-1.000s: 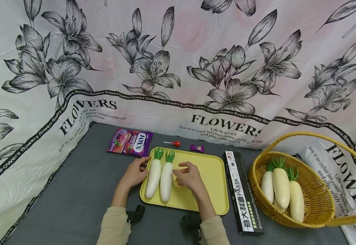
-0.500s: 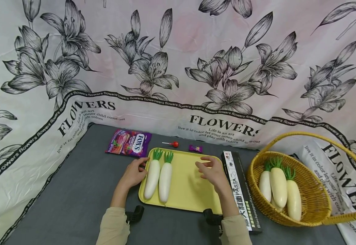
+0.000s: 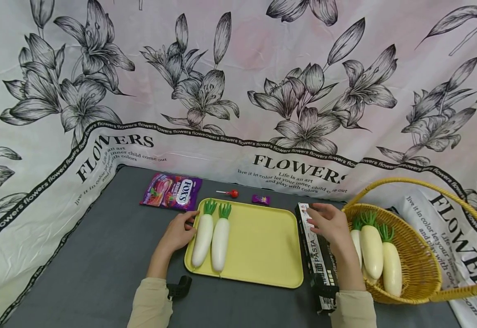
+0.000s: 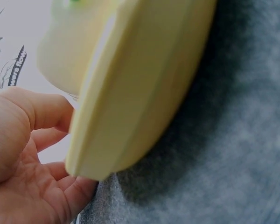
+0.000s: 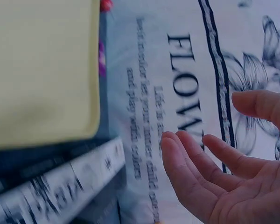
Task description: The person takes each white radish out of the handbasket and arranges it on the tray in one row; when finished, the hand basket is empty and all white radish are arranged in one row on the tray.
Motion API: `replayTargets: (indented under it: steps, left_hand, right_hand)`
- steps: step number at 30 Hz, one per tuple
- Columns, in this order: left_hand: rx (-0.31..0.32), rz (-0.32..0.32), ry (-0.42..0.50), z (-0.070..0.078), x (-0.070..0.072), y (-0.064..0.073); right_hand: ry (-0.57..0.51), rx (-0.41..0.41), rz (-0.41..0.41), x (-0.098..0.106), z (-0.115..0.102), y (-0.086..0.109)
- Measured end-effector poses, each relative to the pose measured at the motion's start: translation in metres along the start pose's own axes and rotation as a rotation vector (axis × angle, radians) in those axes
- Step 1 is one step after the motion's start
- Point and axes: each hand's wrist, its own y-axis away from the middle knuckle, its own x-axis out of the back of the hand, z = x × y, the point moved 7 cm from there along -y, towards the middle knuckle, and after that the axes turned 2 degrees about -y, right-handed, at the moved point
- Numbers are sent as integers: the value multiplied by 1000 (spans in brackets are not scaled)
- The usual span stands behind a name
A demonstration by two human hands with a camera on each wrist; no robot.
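While the left hand [image 3: 178,232] grips the left edge of the yellow tray [image 3: 263,241], where two white radishes [image 3: 220,246] lie, the right hand [image 3: 331,224], fingers loosely parted, hangs near the pasta box [image 3: 316,257].

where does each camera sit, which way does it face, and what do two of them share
Head: worn on the person's head, facing forward and down at the yellow tray, pasta box, basket and flowered cloth; left hand, right hand and sleeves show.
Left wrist: on that wrist, facing along the left hand to the tray's edge, gray tabletop beyond; that hand shows.
Right wrist: on that wrist, facing past the right hand to the cloth; that hand shows.
Shared by head and right wrist: yellow tray, pasta box, flowered cloth, right hand.
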Motion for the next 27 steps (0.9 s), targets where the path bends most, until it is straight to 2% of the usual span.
replayTargets:
  steps: [12, 19, 24, 27]
  left_hand:
    - [11, -6, 2, -1, 0, 0]
    - [22, -4, 6, -3, -1, 0]
    - [24, -2, 5, -3, -1, 0]
    - [26, -2, 1, -3, 0, 0]
  right_hand:
    - [3, -21, 67, 56, 8, 1]
    - [97, -23, 126, 89, 15, 3]
    - [149, -60, 157, 113, 25, 2]
    - [217, -85, 165, 125, 32, 2]
